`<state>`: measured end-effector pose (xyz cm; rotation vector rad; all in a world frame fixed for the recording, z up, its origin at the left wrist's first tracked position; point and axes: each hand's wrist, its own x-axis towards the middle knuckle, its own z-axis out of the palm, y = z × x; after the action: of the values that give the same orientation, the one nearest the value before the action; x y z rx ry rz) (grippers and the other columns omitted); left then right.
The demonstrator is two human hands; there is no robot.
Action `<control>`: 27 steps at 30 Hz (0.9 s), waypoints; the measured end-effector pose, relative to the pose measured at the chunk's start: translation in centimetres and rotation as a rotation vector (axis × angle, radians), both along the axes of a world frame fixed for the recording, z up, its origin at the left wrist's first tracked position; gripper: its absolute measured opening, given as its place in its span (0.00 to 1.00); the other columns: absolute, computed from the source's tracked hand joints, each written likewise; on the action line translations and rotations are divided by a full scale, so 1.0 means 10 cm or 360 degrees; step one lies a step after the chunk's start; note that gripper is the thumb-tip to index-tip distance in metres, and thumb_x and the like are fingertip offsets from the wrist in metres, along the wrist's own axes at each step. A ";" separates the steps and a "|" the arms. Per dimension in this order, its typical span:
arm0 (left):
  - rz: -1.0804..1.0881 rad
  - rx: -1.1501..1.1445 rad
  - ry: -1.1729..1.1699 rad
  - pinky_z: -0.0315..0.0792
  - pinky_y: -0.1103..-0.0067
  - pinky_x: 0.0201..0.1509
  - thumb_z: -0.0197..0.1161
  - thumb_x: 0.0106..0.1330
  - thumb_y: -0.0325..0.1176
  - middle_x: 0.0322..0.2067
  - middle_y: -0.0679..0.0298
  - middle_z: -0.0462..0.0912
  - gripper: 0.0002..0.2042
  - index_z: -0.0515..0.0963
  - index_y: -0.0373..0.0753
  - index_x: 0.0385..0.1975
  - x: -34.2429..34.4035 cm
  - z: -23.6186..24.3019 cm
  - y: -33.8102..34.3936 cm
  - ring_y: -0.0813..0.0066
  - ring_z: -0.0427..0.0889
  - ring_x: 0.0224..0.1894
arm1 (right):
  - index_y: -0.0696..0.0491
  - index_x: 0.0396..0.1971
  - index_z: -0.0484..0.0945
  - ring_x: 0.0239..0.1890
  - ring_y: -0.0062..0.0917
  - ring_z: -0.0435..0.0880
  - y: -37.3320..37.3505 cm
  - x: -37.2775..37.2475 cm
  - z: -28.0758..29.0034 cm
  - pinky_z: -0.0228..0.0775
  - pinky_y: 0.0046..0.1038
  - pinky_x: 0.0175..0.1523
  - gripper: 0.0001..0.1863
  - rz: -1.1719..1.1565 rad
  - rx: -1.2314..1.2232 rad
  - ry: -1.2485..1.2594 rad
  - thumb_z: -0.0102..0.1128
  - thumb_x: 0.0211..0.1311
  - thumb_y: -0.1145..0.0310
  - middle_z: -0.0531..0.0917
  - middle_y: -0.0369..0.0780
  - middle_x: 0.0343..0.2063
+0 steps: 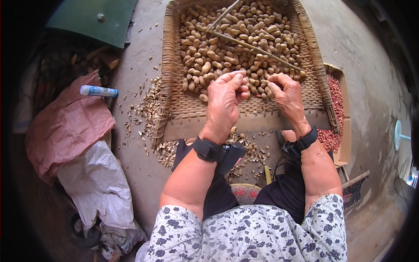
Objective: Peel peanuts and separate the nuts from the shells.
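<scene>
A woven tray (171, 56) holds a heap of unshelled peanuts (235, 30), with a thin forked stick (257, 49) lying across them. Over the tray's near part, my left hand (223, 98) is closed, thumb and index finger pinched; whatever is between them is too small to tell. My right hand (286, 97) is just to its right, fingers curled in above the peanuts, their hold partly hidden. Broken shells (150, 102) are scattered on the floor left of the tray and below it. A cardboard box (342, 148) of red kernels (334, 102) stands beside the tray's right side.
Pink (70, 122) and white sacks (94, 179) lie at the left, a blue-white tube (99, 91) on the pink one. A green panel (87, 22) is at upper left over dark clutter. A light-blue round object (398, 135) is at the far right. My legs (283, 192) are below the tray.
</scene>
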<state>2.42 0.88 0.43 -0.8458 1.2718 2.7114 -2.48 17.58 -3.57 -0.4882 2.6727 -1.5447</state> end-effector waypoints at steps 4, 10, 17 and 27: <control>-0.0084 -0.0177 -0.0047 0.74 0.87 0.29 0.61 0.60 0.25 0.29 0.66 0.79 0.11 0.75 0.31 0.42 0.01 -0.02 0.08 0.81 0.77 0.27 | 0.61 0.34 0.78 0.26 0.17 0.79 -0.09 0.11 0.27 0.72 0.20 0.28 0.07 -0.0099 -0.0368 -0.0478 0.58 0.57 0.73 0.80 0.38 0.27; -0.0144 -0.0227 0.0054 0.75 0.87 0.29 0.61 0.59 0.24 0.29 0.64 0.80 0.09 0.77 0.30 0.38 0.02 -0.04 0.16 0.81 0.78 0.27 | 0.60 0.32 0.76 0.22 0.13 0.78 -0.19 0.22 0.39 0.71 0.15 0.25 0.05 -0.0074 -0.0602 -0.0551 0.58 0.58 0.75 0.79 0.35 0.24; -0.0056 -0.0320 0.0165 0.74 0.88 0.25 0.59 0.59 0.22 0.25 0.62 0.80 0.06 0.78 0.29 0.35 0.02 -0.01 0.21 0.82 0.78 0.23 | 0.59 0.33 0.76 0.21 0.11 0.76 -0.16 0.24 0.42 0.68 0.13 0.23 0.05 0.0013 -0.0739 -0.0709 0.57 0.59 0.75 0.79 0.33 0.21; -0.0076 -0.0497 0.0237 0.77 0.87 0.24 0.59 0.58 0.20 0.25 0.60 0.81 0.05 0.78 0.27 0.32 0.04 0.07 0.26 0.80 0.80 0.22 | 0.61 0.35 0.80 0.19 0.13 0.77 -0.19 0.25 0.46 0.69 0.15 0.23 0.09 0.0112 -0.0514 -0.0481 0.52 0.62 0.73 0.81 0.36 0.22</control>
<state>2.80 3.47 1.08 -0.6300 1.7551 2.6206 0.02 15.66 1.08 -0.3182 2.1757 -1.8671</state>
